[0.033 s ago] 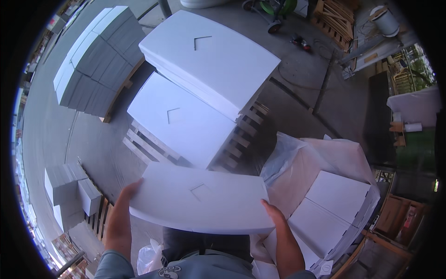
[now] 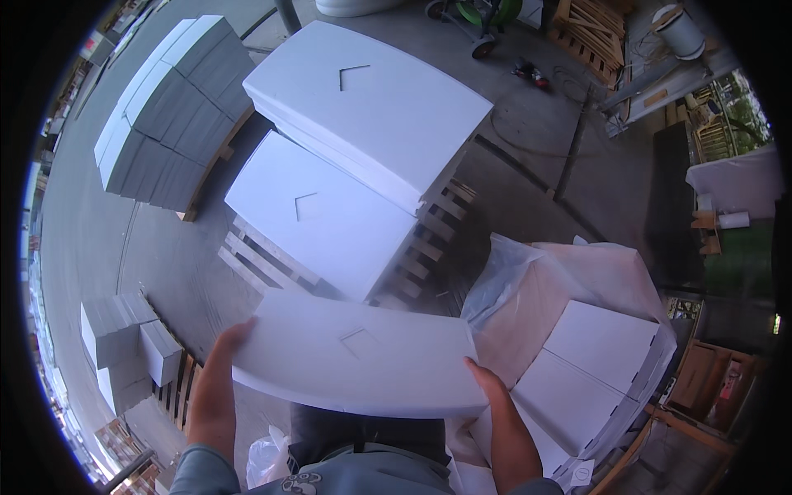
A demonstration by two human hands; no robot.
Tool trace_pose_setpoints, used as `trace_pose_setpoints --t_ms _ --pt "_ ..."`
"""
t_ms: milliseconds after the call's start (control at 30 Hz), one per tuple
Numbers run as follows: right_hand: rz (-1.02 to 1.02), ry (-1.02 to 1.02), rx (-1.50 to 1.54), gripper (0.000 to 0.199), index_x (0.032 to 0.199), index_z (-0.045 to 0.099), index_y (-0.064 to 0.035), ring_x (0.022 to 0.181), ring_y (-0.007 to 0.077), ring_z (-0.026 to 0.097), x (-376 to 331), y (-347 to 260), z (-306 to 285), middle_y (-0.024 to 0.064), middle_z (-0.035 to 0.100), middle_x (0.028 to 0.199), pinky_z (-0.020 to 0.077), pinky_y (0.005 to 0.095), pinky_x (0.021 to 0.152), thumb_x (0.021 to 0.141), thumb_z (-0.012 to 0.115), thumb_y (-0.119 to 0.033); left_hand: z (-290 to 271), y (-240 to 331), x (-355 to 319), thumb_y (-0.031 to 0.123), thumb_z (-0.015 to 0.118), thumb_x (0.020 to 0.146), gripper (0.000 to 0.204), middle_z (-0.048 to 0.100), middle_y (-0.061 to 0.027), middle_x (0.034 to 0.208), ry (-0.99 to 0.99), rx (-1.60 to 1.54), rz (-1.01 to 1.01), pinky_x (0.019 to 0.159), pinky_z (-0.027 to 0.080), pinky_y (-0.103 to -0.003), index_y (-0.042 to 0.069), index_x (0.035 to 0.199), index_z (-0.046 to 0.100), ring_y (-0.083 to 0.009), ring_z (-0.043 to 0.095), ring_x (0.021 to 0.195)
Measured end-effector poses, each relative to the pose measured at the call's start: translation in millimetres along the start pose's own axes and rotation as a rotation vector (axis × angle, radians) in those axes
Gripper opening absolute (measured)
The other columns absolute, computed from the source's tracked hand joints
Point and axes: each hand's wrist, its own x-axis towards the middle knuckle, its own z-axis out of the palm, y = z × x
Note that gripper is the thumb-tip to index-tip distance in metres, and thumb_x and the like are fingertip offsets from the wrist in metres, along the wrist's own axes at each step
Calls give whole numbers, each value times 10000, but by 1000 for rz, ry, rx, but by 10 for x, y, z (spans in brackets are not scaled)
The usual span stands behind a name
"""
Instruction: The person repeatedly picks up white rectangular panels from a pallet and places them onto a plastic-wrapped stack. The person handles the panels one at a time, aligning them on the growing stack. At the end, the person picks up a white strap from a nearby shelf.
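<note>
Probably stiff, light and slick, the panel (image 2: 363, 351) suits end holds: left grip (image 2: 238, 332) clamped on it at nine o'clock, right grip (image 2: 485, 378) likewise at three.

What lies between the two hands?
In the head view, a white panel spans the stretch, with the left hand and right hand at opposite ends.

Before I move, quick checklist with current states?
1. Left hand on white board: ok, at its left end.
2. Right hand on white board: ok, at its right end.
3. Grip underneath: cannot tell, hidden.
4. Gap between white board and pallet: cannot tell, they overlap in this view.
5. Nearer stack level with farther stack: not ok, the farther one stands higher.
</note>
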Motion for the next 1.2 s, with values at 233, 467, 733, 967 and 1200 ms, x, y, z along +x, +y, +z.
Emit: trace_pose_setpoints --t_ms 233,467,733,967,1200 --pt "53 4 205 722 1331 442 10 1190 244 464 474 2011 -190 119 500 1312 327 340 1030 895 471 -565 595 324 12 550 311 953 695 565 -191 1221 -93 53 39 990 377 -379 -41 1259 511 -285 546 1099" --pt "118 142 147 826 1352 431 -7 1210 267 446 129 3224 -489 141 494 1313 283 359 1052 842 462 -655 1539 845 -255 573 333 936 710 572 -189 1218 -136 180 163 1001 364 -367 -35 1241 533 -287 541 1120" --pt "183 246 192 868 1363 402 19 1279 310 384 -739 3759 -995 195 441 1372 238 360 1081 821 485 -654 2733 1905 -947 577 414 910 645 605 -165 1176 26 840 430 990 376 -365 33 1209 586 -256 561 1105" --pt "230 420 432 840 1311 469 16 1293 331 373 -1443 3722 -1040 234 453 1349 231 374 1092 829 438 -671 3581 2799 -622 562 455 902 597 636 -156 1105 -143 589 499 927 430 -379 57 1182 608 -260 610 1010" --pt "260 397 617 783 1356 435 -23 1283 304 389 -1349 3387 -1371 163 439 1386 248 337 1089 826 542 -589 4229 3760 -50 423 567 906 486 642 -147 1051 -204 768 566 851 476 -339 -12 1116 621 -205 600 1005"
